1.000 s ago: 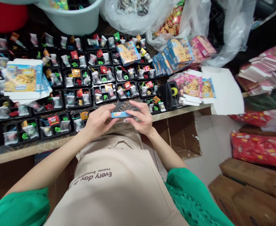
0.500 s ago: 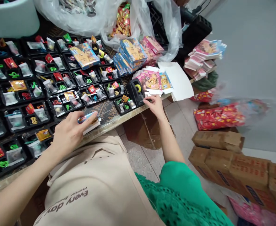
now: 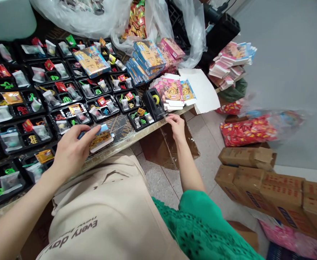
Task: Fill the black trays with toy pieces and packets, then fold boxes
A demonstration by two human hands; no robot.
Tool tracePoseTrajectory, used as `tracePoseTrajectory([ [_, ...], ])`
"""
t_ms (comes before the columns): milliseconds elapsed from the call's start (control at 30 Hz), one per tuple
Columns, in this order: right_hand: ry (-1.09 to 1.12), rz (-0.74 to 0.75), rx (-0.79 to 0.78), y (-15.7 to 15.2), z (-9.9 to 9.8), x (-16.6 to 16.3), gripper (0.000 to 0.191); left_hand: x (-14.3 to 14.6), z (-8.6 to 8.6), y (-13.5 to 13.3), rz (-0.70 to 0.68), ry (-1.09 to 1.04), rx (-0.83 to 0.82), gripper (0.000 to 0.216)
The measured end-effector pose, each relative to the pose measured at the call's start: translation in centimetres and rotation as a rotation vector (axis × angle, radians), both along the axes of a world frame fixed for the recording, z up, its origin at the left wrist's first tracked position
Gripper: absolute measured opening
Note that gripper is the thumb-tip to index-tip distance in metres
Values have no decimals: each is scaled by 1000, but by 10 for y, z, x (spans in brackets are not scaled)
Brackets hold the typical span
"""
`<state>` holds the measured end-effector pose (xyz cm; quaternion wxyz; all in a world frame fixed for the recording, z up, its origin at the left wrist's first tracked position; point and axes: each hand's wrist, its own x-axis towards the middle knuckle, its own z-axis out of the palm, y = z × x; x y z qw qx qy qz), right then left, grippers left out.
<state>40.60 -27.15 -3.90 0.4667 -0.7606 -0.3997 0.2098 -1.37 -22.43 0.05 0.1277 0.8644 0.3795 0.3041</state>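
Observation:
My left hand [image 3: 73,150] is closed around a small printed carton [image 3: 101,139] in blue and yellow, tilted near the table's front edge. The palm and fingers hide part of it. My right hand [image 3: 176,125] pinches at the front end of a black tape dispenser [image 3: 150,103] holding a yellow-cored roll. A clear strip of tape [image 3: 167,115] shows faintly at those fingertips. Just left of the dispenser lies a black tray [image 3: 140,120] with small sachets and green pieces. Flattened pink cartons [image 3: 171,90] lie right behind the dispenser.
Rows of filled black trays [image 3: 23,110] cover the left of the table. A blue box [image 3: 92,61] rests on some trays, with stacked blue boxes [image 3: 149,56] further right. Plastic bags [image 3: 136,21] stand at the back. Brown cardboard boxes [image 3: 280,193] line the floor at right.
The carton in my left hand has turned so that more of its printed face shows. My right hand stays at the dispenser's front end. The whole view has shifted slightly.

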Motion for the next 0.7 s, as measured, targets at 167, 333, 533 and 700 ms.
tracePoseTrajectory([
  [167, -4, -95, 62, 8, -24, -3, 13, 6, -4, -4, 9, -52, -36, 36],
  [333, 37, -255, 199, 11, -15, -22, 14, 16, -1, -4, 56, 10, 64, 34],
  [533, 486, 67, 217, -5, 49, -125, 29, 18, 1, -5, 23, -38, 19, 38],
  [700, 1138, 659, -177, -4, 71, -206, 41, 14, -4, -5, -46, -95, 47, 43],
])
